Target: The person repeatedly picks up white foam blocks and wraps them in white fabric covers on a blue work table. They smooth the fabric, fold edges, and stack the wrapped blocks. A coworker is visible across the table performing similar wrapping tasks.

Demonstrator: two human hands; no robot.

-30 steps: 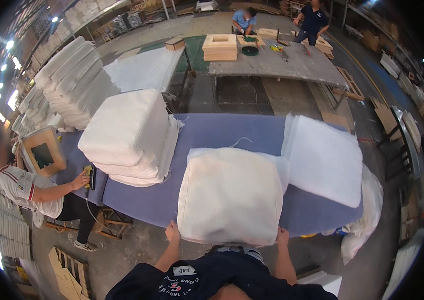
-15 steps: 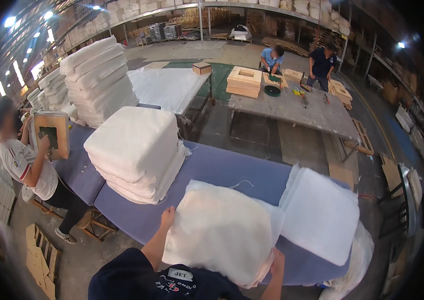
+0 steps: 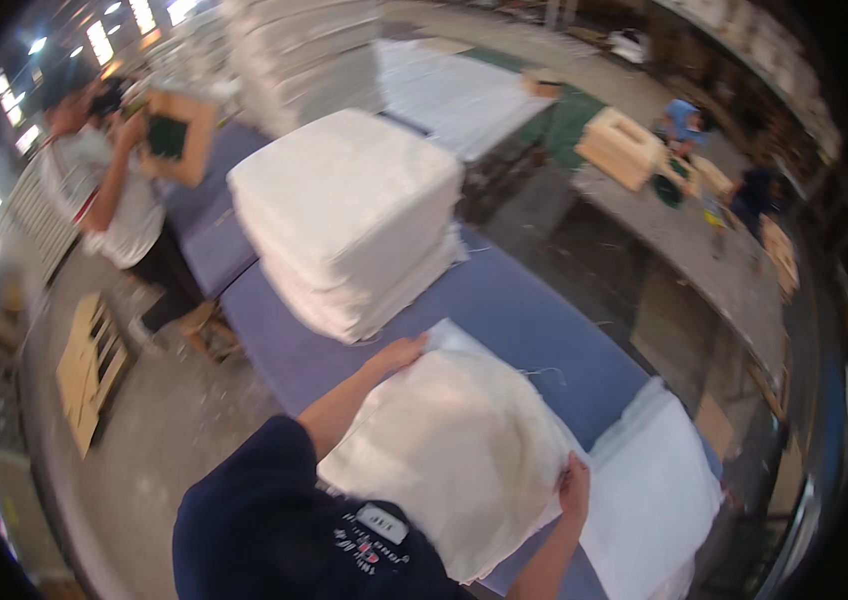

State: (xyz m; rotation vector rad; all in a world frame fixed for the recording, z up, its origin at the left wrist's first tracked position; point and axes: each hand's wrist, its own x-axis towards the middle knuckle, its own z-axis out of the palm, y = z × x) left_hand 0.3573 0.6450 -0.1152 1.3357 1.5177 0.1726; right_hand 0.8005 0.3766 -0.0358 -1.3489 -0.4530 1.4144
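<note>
In front of me lies a squarish cushion in a white fabric cover point(image 3: 444, 450), its near side resting against my body. My left hand point(image 3: 401, 354) is closed on the cover's far left corner, where thin fabric sticks out beyond the padding. At the cover's right edge, my right hand point(image 3: 574, 484) pinches the fabric. Beside that hand lies a flat pile of white fabric point(image 3: 654, 500) on the blue padded table point(image 3: 534, 300). Beyond my left hand stands a stack of white cushions point(image 3: 344, 210).
A taller white stack point(image 3: 309, 60) rises behind. At left, a person point(image 3: 109, 190) holds a wooden frame point(image 3: 184, 135) with a dark centre. Two people work at a grey table point(image 3: 684, 235) holding stacked wooden frames point(image 3: 619, 148). A slatted wooden piece point(image 3: 89, 370) lies on the floor.
My left hand has moved from the cushion's left side to the cover's far left corner. My right hand has gone farther up the right edge. The whole view has turned and tilted.
</note>
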